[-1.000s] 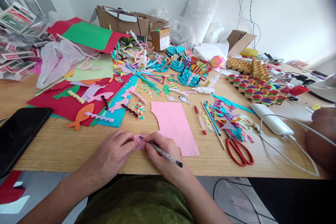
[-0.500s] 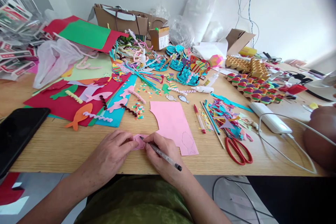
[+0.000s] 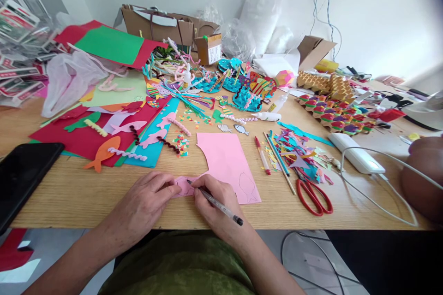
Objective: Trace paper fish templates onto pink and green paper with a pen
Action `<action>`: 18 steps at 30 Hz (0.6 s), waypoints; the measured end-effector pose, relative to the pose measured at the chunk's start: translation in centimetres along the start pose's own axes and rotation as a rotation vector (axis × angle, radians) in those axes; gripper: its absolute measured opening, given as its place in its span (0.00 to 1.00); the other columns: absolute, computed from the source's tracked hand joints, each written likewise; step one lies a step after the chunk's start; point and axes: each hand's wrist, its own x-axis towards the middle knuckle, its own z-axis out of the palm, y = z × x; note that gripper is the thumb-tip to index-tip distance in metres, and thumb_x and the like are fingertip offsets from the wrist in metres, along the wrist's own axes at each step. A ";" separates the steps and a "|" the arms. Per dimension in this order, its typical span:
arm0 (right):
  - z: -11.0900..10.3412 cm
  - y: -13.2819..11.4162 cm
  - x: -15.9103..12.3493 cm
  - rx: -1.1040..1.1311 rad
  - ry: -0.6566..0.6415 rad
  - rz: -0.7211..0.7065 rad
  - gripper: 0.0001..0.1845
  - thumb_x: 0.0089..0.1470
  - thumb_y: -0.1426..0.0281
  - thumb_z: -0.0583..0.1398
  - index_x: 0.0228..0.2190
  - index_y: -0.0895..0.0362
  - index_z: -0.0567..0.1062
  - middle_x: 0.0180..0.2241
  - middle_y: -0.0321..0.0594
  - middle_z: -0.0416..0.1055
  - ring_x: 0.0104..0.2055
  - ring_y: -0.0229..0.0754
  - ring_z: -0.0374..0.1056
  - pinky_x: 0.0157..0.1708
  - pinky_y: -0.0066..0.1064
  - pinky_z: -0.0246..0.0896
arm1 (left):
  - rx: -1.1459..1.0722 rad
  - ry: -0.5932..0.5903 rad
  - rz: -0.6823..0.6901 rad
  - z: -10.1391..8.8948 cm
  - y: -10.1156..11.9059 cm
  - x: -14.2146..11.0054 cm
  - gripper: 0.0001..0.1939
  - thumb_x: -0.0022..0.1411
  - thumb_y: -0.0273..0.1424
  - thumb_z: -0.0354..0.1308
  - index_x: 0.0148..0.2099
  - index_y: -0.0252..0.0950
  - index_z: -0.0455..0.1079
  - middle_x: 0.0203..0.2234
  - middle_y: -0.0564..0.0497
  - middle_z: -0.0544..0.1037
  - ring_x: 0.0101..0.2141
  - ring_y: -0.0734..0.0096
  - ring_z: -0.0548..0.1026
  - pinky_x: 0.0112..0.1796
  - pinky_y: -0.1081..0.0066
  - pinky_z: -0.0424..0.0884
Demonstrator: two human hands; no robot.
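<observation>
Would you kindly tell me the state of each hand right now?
Left hand: touching pink paper, grip unclear.
Right hand: closed, holding a pen.

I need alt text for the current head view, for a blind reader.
A person's right hand holds a pen to a pink sheet on a wooden table, with the left hand at the sheet's edge. Fish cutouts and coloured sheets lie at left; red scissors and paper scraps at right.

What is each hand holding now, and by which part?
The right hand holds the pen low on its barrel, near the tip. The left hand touches the pink paper; any grip cannot be told.
</observation>
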 end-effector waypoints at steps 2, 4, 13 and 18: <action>0.0 0.0 -0.1 -0.007 0.005 0.003 0.08 0.51 0.76 0.53 0.31 0.58 0.72 0.27 0.37 0.73 0.25 0.36 0.66 0.26 0.25 0.57 | 0.006 0.004 -0.001 0.0 0.0 0.0 0.17 0.68 0.23 0.40 0.46 0.36 0.70 0.39 0.47 0.73 0.40 0.64 0.69 0.41 0.65 0.68; -0.1 0.0 -0.1 -0.007 0.008 0.003 0.09 0.50 0.77 0.53 0.31 0.57 0.72 0.26 0.37 0.73 0.25 0.36 0.66 0.26 0.25 0.56 | 0.011 0.008 -0.005 0.1 0.1 0.0 0.17 0.68 0.23 0.40 0.46 0.36 0.70 0.39 0.48 0.73 0.40 0.64 0.69 0.40 0.65 0.68; -0.1 -0.1 0.0 0.029 0.031 -0.006 0.09 0.51 0.77 0.53 0.32 0.57 0.72 0.26 0.36 0.73 0.26 0.35 0.67 0.26 0.24 0.57 | 0.048 0.024 0.022 0.0 0.0 0.1 0.15 0.68 0.23 0.42 0.45 0.35 0.70 0.39 0.46 0.74 0.39 0.64 0.70 0.39 0.65 0.70; -0.1 -0.2 0.2 0.035 0.000 -0.019 0.08 0.53 0.75 0.54 0.33 0.56 0.73 0.27 0.36 0.75 0.26 0.35 0.68 0.27 0.24 0.59 | 0.016 0.014 0.011 -0.1 0.2 0.3 0.15 0.68 0.23 0.43 0.45 0.36 0.70 0.40 0.47 0.74 0.41 0.64 0.71 0.41 0.65 0.69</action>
